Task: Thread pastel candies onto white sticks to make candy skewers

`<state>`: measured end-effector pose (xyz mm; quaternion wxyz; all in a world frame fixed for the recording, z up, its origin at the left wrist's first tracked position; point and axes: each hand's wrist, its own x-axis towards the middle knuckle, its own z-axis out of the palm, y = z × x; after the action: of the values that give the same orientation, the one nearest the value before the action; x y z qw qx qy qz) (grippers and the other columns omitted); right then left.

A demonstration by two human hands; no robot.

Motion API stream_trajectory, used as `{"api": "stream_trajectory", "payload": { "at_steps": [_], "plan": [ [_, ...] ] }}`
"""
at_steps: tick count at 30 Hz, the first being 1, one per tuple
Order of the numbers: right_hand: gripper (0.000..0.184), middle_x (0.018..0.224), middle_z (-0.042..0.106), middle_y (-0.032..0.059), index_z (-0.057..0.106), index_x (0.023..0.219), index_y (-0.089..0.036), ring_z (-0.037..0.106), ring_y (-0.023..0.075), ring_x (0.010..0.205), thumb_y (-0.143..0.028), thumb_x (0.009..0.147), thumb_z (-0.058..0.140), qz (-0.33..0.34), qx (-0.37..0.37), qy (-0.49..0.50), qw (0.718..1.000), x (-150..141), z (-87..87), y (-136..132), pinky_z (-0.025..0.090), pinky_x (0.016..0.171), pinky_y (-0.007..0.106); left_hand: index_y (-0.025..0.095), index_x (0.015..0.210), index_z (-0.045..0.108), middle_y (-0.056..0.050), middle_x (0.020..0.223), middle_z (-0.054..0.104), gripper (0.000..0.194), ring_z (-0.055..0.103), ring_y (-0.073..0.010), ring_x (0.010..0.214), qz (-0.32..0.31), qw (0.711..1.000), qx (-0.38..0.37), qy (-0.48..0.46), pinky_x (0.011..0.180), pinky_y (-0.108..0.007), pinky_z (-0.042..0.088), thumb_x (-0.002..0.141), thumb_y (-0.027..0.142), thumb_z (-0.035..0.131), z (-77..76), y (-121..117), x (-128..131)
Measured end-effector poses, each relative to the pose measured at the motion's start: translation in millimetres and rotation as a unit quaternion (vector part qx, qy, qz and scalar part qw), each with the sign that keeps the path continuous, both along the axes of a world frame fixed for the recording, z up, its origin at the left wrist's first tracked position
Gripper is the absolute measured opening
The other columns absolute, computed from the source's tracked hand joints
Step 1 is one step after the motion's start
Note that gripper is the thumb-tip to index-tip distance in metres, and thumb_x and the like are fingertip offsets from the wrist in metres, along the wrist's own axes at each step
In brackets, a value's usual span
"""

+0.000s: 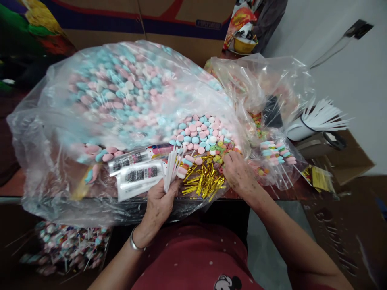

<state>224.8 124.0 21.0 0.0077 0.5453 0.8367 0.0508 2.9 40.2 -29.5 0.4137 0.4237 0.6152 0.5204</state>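
Observation:
My left hand [161,199] is closed round a bunch of white sticks [171,167] that point upward. Beside the sticks, at its fingertips, are pink, blue and white candies [185,166] in a row, seemingly threaded on a stick. My right hand [237,171] has its fingers bent together at the pile of sugared gummy rings [222,150]; what is between the fingertips is hidden. Gold twist ties [205,181] lie spread between the hands. Loose pink, blue and white candies [196,133] spill from the mouth of a large clear bag [121,96].
Printed clear wrappers [139,175] lie left of my left hand. At right are finished candy skewers [276,153], a bag of gummies [242,80], a container of white sticks [320,119] and packed gold ties [322,179]. A box of wrapped candy sticks [72,245] stands below the table edge.

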Motion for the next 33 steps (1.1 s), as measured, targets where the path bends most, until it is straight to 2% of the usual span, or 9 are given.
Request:
{"api": "stream_trajectory", "payload": {
  "at_steps": [2,4,9,13,16,21,25,31,33],
  "plan": [
    [0.015,0.094,0.065,0.0141,0.063,0.091,-0.013,0.059,0.0255,0.09,-0.01,0.084,0.05,0.003,0.003,0.108,0.994,4.7,-1.5,0.8,0.048,0.077,0.036,0.018,0.059,0.058,0.005,0.05,0.043,0.031,0.035,-0.0097,0.048,-0.012,1.0,0.009,0.005,0.049,-0.023,0.033,0.083,0.037,0.065,0.9,-0.8,-0.5],
    [0.014,0.088,0.066,0.0093,0.063,0.093,-0.015,0.061,0.0212,0.081,-0.015,0.085,0.051,-0.009,-0.025,0.276,0.961,8.4,-2.7,0.9,0.05,0.074,0.034,0.018,0.057,0.057,0.005,0.05,0.043,0.033,0.036,-0.01,0.049,-0.04,0.999,0.027,0.023,0.049,-0.023,0.034,0.084,0.035,0.064,4.5,-2.0,-0.3],
    [0.026,0.076,0.068,-0.0005,0.065,0.105,-0.021,0.064,0.0155,0.066,-0.035,0.083,0.063,-0.065,-0.192,0.606,0.769,5.5,-6.6,-0.4,0.052,0.064,0.03,0.017,0.059,0.061,0.003,0.055,0.05,0.031,0.04,-0.01,0.051,-0.138,0.982,0.102,0.08,0.05,-0.021,0.036,0.088,0.028,0.058,17.8,-3.1,5.5],
    [0.03,0.079,0.07,0.0,0.069,0.101,-0.022,0.066,0.0157,0.071,-0.038,0.076,0.073,-0.079,-0.207,0.668,0.711,-4.1,-11.8,-1.2,0.055,0.069,0.032,0.016,0.072,0.068,0.003,0.06,0.056,0.025,0.043,-0.0095,0.052,-0.157,0.977,0.114,0.092,0.051,-0.02,0.037,0.091,0.024,0.054,21.8,-0.9,10.5],
    [0.031,0.082,0.07,0.0011,0.07,0.1,-0.022,0.066,0.0162,0.073,-0.04,0.075,0.074,-0.075,-0.198,0.672,0.71,-8.4,-16.7,-0.8,0.056,0.072,0.033,0.016,0.074,0.069,0.003,0.062,0.058,0.024,0.042,-0.0089,0.051,-0.159,0.976,0.116,0.092,0.049,-0.02,0.035,0.091,0.022,0.053,21.9,0.6,11.1],
    [0.029,0.089,0.07,0.0023,0.072,0.102,-0.022,0.063,0.0158,0.077,-0.039,0.077,0.073,-0.062,-0.134,0.634,0.759,-8.4,-24.7,1.1,0.055,0.073,0.031,0.017,0.084,0.072,0.003,0.063,0.061,0.02,0.043,-0.0093,0.051,-0.159,0.977,0.105,0.1,0.05,-0.02,0.036,0.091,0.022,0.054,20.9,1.6,9.9],
    [0.026,0.093,0.069,0.0031,0.071,0.103,-0.023,0.064,0.0162,0.08,-0.037,0.082,0.07,-0.042,-0.105,0.614,0.781,-9.5,-27.8,2.2,0.055,0.074,0.032,0.017,0.074,0.071,0.002,0.062,0.062,0.024,0.045,-0.0103,0.051,-0.151,0.98,0.094,0.093,0.052,-0.021,0.038,0.09,0.023,0.054,20.4,1.6,10.7],
    [0.017,0.098,0.071,0.0041,0.072,0.1,-0.024,0.065,0.0172,0.086,-0.029,0.087,0.063,0.016,-0.045,0.568,0.822,-16.6,-18.4,-4.0,0.056,0.08,0.034,0.019,0.093,0.076,0.0,0.07,0.065,0.025,0.051,-0.0139,0.059,-0.148,0.983,0.063,0.089,0.06,-0.024,0.044,0.09,0.029,0.053,20.0,1.8,13.1],
    [0.017,0.099,0.072,0.0044,0.072,0.099,-0.023,0.066,0.0182,0.093,-0.026,0.089,0.059,0.025,-0.024,0.548,0.836,-19.1,-14.3,-7.5,0.055,0.088,0.036,0.018,0.086,0.075,0.0,0.067,0.063,0.024,0.05,-0.0141,0.06,-0.133,0.985,0.054,0.09,0.061,-0.024,0.044,0.089,0.03,0.054,21.2,1.6,14.2]
  ]
}}
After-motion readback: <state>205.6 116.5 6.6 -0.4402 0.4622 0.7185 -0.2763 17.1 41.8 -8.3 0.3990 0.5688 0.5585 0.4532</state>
